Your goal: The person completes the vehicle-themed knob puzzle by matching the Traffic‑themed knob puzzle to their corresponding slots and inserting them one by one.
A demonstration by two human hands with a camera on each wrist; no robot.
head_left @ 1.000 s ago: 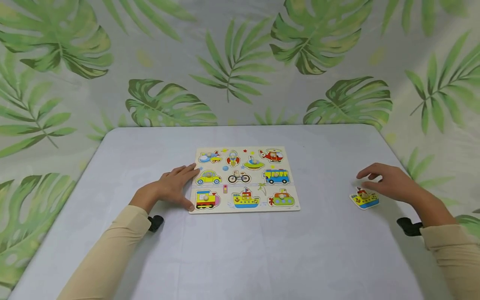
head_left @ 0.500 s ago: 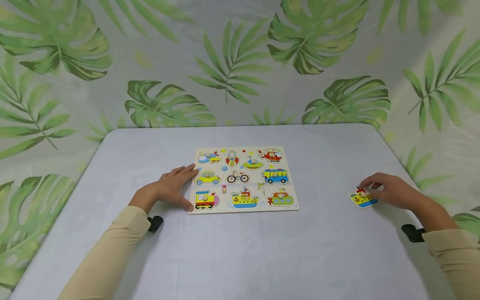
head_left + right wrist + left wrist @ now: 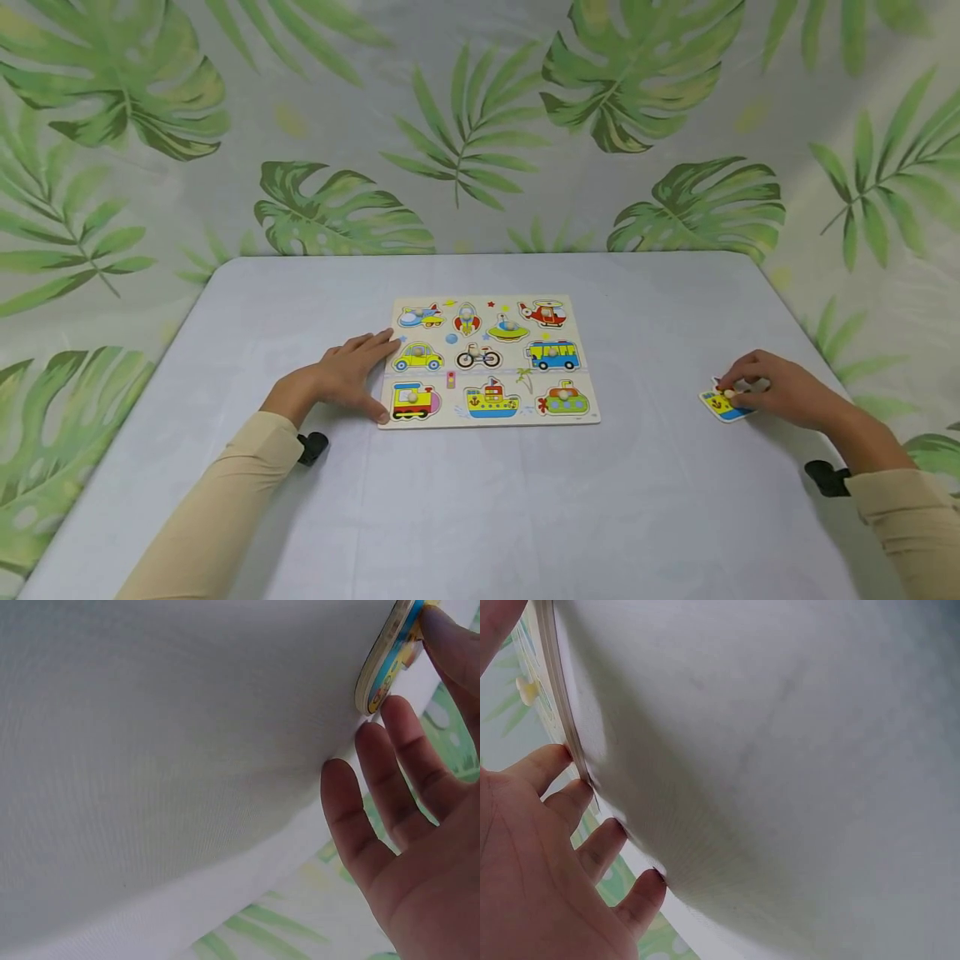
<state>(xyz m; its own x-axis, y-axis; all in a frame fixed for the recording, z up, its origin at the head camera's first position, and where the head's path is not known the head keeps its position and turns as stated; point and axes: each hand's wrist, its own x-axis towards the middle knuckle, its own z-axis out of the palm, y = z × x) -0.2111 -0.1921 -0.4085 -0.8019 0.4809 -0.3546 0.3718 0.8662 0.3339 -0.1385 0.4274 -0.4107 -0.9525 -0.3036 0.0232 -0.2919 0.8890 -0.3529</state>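
Observation:
A wooden knob puzzle board with pictures of vehicles lies on the table in the head view. My left hand rests at its left side, fingers spread along the edge and thumb at the near left corner. In the left wrist view, fingertips meet the board's edge. Far to the right, my right hand pinches the knob of a boat puzzle piece between thumb and index finger. The right wrist view shows the thick rim of the boat piece close to the table, the other fingers lightly bent beside it.
Knobbed pieces such as the bus, car and train sit in the board. The printed boat spot in the bottom row bears no knob. A leaf-patterned cloth hangs behind the white table.
My right hand has come down onto the boat piece, its thumb and index finger closing at the knob. The left hand and the board have stayed where they were.

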